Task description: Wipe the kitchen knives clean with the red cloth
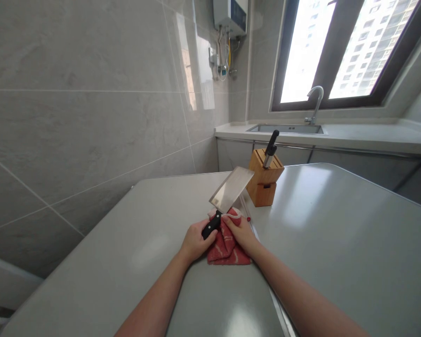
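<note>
My left hand (pixel 195 240) is closed around the black handle of a cleaver (pixel 232 188). Its broad, shiny blade tilts up and away to the right, toward the knife block. A red cloth (pixel 227 250) with white lines lies bunched under the handle. My right hand (pixel 244 232) grips the upper part of this cloth close to where the blade meets the handle, thumb on top. The fingers of the right hand are mostly hidden by the cloth.
Just beyond the blade stands a wooden knife block (pixel 264 180) with black-handled tools in its top. The pale table (pixel 143 262) has a seam running lengthwise, and a small red thing (pixel 249 219) lies near it. Behind are a sink (pixel 287 129) and a faucet (pixel 315 105).
</note>
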